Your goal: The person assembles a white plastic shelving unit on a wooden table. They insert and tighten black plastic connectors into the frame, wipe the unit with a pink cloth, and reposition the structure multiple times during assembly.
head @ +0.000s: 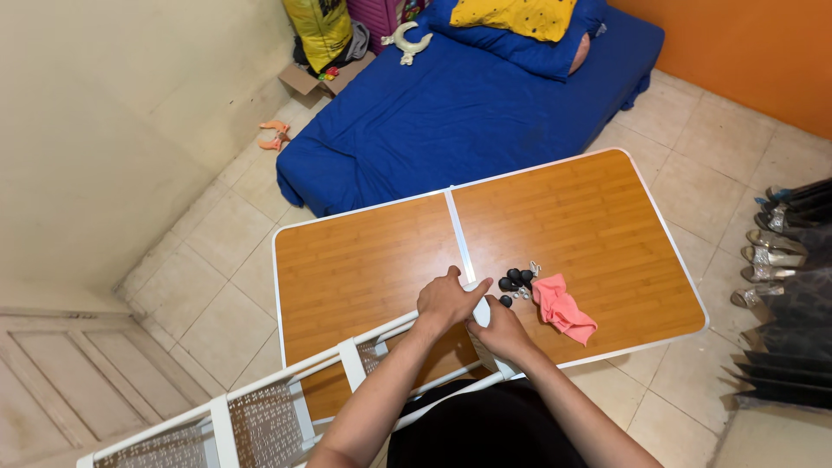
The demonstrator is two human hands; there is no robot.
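A white metal rack frame (286, 394) with perforated panels lies slanted over the near edge of a wood-patterned folding table (589, 225). My left hand (449, 301) grips the frame's upper end from above, thumb stretched right. My right hand (501, 331) holds the same end from below, fingers curled around it. Just beyond the hands lie several small black round caps (515, 280) and some small silver hardware (523, 293). A crumpled pink cloth (563, 308) lies to the right of them.
A blue mattress (468, 113) with a yellow pillow (513, 16) lies beyond the table. Shoes (771, 251) line the right wall. A cardboard box (316, 82) and bags sit at the back left. A panelled door (61, 373) is at the lower left. The floor is tiled.
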